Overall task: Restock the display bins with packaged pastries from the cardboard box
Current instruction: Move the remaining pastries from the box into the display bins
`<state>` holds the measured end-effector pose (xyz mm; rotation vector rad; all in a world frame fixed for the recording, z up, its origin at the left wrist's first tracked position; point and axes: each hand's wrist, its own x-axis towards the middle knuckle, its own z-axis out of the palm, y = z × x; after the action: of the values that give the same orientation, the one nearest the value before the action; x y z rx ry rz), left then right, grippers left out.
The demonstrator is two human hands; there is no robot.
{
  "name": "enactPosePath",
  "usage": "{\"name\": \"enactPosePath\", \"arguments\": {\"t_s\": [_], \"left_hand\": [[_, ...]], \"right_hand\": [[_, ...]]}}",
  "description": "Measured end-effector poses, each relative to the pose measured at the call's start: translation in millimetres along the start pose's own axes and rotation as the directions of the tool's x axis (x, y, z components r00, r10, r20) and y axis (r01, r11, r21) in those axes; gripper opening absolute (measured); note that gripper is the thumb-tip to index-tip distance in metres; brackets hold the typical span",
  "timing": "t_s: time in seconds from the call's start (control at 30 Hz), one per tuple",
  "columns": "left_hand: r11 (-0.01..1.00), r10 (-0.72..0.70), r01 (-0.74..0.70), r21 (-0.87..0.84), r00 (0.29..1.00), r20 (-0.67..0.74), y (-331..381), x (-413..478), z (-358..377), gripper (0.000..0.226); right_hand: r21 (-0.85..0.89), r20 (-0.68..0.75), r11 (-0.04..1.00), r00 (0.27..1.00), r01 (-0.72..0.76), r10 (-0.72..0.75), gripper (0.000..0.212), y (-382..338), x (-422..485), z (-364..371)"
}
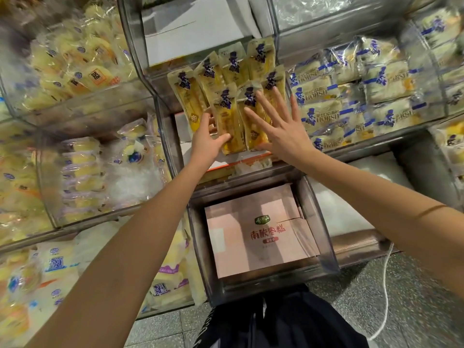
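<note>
Glossy oblong pastry packets (225, 102), clear bin (162, 114)

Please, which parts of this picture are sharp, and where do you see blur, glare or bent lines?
Head view: the yellow pastry packets, the left hand and the right hand are fairly sharp; the wrapped cakes at left smear with blur; glare whitens the clear bin wall top right; the wide lens bows bin edges.

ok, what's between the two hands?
Head view: two yellow pastry packets stand side by side between them; left hand grips one, right hand lies flat on the other.
</note>
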<state>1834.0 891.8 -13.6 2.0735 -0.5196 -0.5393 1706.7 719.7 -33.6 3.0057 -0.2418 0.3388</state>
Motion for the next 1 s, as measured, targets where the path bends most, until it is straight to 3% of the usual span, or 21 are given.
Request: {"name": "enactPosePath", "arguments": {"t_s": [0.3,0.6,0.77,0.87,1.0], "left_hand": [[1.0,-0.007,0.005,-0.027,0.995,-0.095,1,8,6,0.069],[0.992,-0.122,0.121,-0.045,0.993,-0.004,3,4,1,0.088],[0.988,-0.152,0.149,0.042,0.986,0.065,14,1,-8,0.091],[0.988,-0.1,0.1,0.114,0.995,0.003,31,2,-14,0.092],[0.955,0.074,-0.055,0.291,0.996,-0.055,69,2,-26,0.084]], "right_hand": [[0.013,0.046,1.0,0.999,-0.001,0.001,0.101,3,25,0],[0.141,0.107,0.99,0.993,0.031,-0.046,0.092,8,28,-6],[0.162,0.158,0.986,0.986,0.032,-0.058,0.085,10,21,-9],[0.21,0.173,0.978,0.984,-0.008,-0.029,0.084,12,17,-18],[0.236,0.183,0.966,0.981,-0.11,0.067,0.081,11,13,-40]]}}
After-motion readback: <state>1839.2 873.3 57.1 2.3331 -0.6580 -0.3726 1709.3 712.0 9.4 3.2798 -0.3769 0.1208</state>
